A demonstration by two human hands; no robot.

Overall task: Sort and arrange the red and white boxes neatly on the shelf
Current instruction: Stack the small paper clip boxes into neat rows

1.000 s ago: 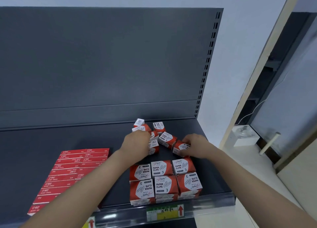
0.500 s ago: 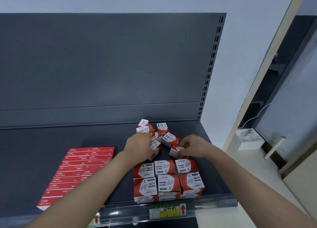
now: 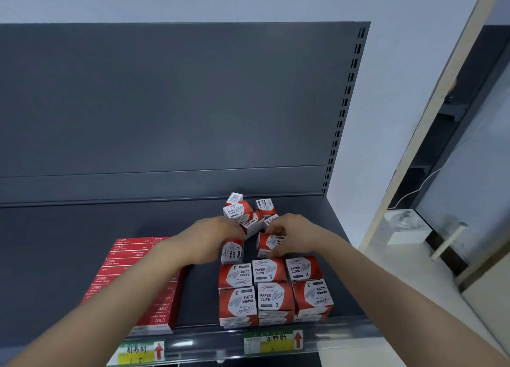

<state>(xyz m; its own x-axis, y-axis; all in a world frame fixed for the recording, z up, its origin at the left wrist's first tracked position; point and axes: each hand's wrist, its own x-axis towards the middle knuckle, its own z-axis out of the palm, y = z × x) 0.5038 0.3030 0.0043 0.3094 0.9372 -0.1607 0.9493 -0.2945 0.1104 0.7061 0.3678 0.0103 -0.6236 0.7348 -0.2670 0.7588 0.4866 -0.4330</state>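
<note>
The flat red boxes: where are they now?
In the head view, the flat red boxes lie at the front left of the dark metal shelf, left of the red-and-white paper-clip cartons.

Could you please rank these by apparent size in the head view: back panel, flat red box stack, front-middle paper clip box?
1. back panel
2. flat red box stack, partly covered
3. front-middle paper clip box

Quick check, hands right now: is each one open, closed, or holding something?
Left hand: grips a paper clip box.
Right hand: grips a second paper clip box.
</note>
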